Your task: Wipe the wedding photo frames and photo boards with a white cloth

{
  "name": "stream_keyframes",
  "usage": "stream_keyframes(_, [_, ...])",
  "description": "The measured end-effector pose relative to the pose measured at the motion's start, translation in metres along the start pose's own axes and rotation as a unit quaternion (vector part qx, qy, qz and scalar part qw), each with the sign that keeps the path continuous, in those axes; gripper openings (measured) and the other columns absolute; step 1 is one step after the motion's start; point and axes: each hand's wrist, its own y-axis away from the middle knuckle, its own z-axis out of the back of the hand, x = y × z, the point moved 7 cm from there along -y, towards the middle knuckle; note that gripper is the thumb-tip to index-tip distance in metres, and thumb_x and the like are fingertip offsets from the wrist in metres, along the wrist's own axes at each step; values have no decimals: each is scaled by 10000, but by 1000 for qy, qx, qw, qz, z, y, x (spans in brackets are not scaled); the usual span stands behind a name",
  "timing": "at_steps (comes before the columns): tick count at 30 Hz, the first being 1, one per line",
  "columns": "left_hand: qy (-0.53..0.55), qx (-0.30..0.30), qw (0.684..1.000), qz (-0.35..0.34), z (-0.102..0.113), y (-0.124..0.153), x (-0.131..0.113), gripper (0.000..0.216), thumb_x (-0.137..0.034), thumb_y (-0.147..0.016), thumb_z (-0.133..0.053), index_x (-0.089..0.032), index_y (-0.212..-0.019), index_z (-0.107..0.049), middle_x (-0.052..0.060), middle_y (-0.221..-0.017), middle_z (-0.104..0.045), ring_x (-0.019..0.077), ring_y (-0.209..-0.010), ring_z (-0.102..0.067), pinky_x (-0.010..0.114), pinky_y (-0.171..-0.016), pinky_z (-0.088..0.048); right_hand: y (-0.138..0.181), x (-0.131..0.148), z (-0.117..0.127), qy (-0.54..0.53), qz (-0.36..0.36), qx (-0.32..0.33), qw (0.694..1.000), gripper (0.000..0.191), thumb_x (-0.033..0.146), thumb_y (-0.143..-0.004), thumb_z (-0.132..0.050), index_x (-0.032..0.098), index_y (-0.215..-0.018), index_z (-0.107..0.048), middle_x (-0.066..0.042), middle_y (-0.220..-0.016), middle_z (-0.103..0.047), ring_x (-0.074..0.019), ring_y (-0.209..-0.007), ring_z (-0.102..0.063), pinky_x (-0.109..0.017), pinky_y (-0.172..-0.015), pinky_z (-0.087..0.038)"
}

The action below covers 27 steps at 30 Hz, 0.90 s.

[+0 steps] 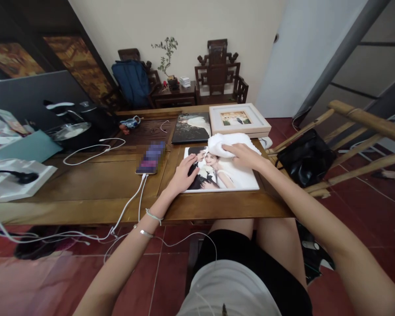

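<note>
Photograph (221, 172) (left hand (186, 173) on it) lies near table edge (230, 208).

Left hand (186, 172), right hand (243, 154) bare; arms (127, 259) bare too. Left of center, two wrist pieces: thin pale bracelet (154, 217), silver cuff (146, 234). Bottom center: light grey top (233, 287), small dark mark (224, 310) on it, black shorts (260, 259), bare legs (274, 239).

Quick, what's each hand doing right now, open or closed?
Left hand: open, resting on the photo.
Right hand: on the cloth; whether closed around it cannot be told.
</note>
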Motion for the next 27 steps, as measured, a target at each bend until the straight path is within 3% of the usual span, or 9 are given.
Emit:
stream_keyframes(4, [4, -8, 1000, -3, 1, 0, -1, 428, -346, -899, -464, -182, -1292, -510, 122, -1418, -456, 232, -1344, -375, 457, -1125, -274, 45, 35, 2, -17, 17, 11, 1000, 608, -13, -648, -392, 170, -1209, -535, -133, -1096, -635, -287, -1037, -559, -409, -874, -423])
stream_keyframes(7, [-1, -11, 1000, -3, 1, 0, -1, 430, -352, -899, -461, -177, -1289, -511, 126, -1419, -454, 237, -1341, -380, 462, -1122, -279, 86, 69, 5, -33, 46, 24, 998, 635, -45, -598, -387, 192, -1162, -559, -131, -1255, -573, -271, -1256, -436, -488, -1042, -314])
stream_keyframes(10, [-4, -8, 1000, -7, 0, -1, -2, 436, -350, -900, -461, -153, -1286, -512, 138, -1414, -457, 234, -1339, -381, 442, -1130, -270, 116, 95, 9, -43, 67, 36, 996, 605, -48, -563, -393, 188, -1083, -595, -150, -1265, -564, -267, -1311, -381, -515, -1081, -268])
stream_keyframes(13, [-4, -3, 1000, -2, 0, 0, -1, 437, -349, -903, -456, -160, -1293, -507, 136, -1419, -452, 239, -1344, -373, 455, -1127, -269, 124, 102, 12, -53, 77, 41, 995, 582, -41, -562, -397, 191, -1052, -608, -157, -1275, -558, -273, -1295, -403, -526, -1073, -280])
stream_keyframes(17, [-1, -3, 1000, 1, 0, 0, -1, 433, -354, -906, -448, -192, -1304, -499, 119, -1431, -441, 240, -1348, -367, 482, -1115, -282, 102, 76, 8, -39, 48, 36, 997, 584, -22, -608, -402, 208, -1110, -593, -125, -1277, -560, -273, -1181, -504, -469, -1009, -366])
stream_keyframes(23, [3, -7, 1000, -7, -1, 0, 0, 435, -353, -903, -459, -182, -1300, -504, 119, -1424, -450, 237, -1344, -375, 468, -1125, -273, 33, 6, 2, -14, 0, 13, 1000, 606, 39, -672, -406, 137, -1258, -528, -126, -979, -665, -292, -905, -592, -370, -781, -452])
stream_keyframes(27, [5, -8, 1000, -10, -2, 0, 0, 443, -350, -906, -459, -157, -1302, -501, 132, -1422, -449, 230, -1346, -371, 445, -1132, -266, 3, -22, 5, -36, 3, -8, 999, 612, 49, -678, -394, 104, -1277, -511, -149, -1076, -651, -290, -956, -578, -346, -789, -442])
